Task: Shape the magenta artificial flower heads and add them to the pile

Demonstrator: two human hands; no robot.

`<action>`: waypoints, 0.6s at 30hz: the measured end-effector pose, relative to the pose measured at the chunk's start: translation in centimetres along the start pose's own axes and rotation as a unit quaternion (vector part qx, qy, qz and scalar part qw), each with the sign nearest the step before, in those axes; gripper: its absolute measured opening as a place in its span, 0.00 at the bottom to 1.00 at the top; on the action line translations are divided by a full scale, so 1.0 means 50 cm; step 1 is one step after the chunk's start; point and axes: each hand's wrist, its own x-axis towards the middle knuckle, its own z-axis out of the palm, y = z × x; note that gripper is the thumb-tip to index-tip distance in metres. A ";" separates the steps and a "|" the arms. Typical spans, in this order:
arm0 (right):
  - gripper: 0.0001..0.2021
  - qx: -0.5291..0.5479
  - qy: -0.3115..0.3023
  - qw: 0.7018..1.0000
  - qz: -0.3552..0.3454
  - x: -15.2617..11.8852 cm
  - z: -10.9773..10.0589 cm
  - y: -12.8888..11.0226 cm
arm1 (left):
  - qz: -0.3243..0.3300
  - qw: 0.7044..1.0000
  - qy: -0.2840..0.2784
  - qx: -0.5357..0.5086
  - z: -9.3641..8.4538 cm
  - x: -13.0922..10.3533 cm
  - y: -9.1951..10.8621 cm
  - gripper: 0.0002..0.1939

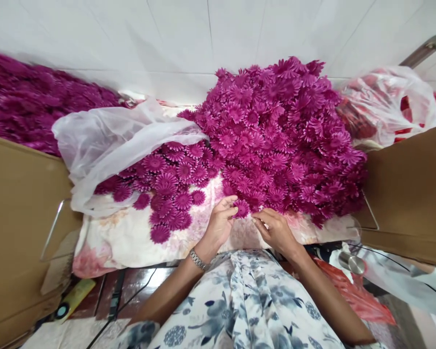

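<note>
Between thumb and fingers, my left hand (221,220) pinches the edge of a magenta artificial flower head (241,209). My right hand (274,229) is just to the right of that flower, its thumb and fingertips pinched together; whether anything small is between them I cannot make out. Beyond both hands rises a large heap of loose magenta flower heads (272,140). To the left, a lower spread of similar flower heads (172,194) lies on the floral cloth (131,237), partly under a white translucent plastic bag (119,145).
Cardboard boxes stand at the left (25,218) and right (410,194). Another magenta pile (39,102) lies at the far left. A plastic bag with red contents (392,104) sits at the back right, by a white panelled wall (189,39). Below right lies a red bag (359,295).
</note>
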 end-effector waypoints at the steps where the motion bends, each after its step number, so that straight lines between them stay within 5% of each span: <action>1: 0.08 0.007 0.010 1.000 0.004 0.004 -0.002 -0.003 | -0.002 1.000 -0.007 0.001 0.002 0.001 0.002 0.18; 8: 0.05 -0.025 0.102 0.994 -0.022 0.041 -0.003 -0.036 | 0.000 1.000 -0.019 -0.014 0.021 -0.002 0.017 0.12; 18: 0.06 -0.060 0.047 0.996 -0.054 0.049 0.017 -0.035 | 0.009 0.997 -0.026 -0.079 0.034 -0.006 0.014 0.10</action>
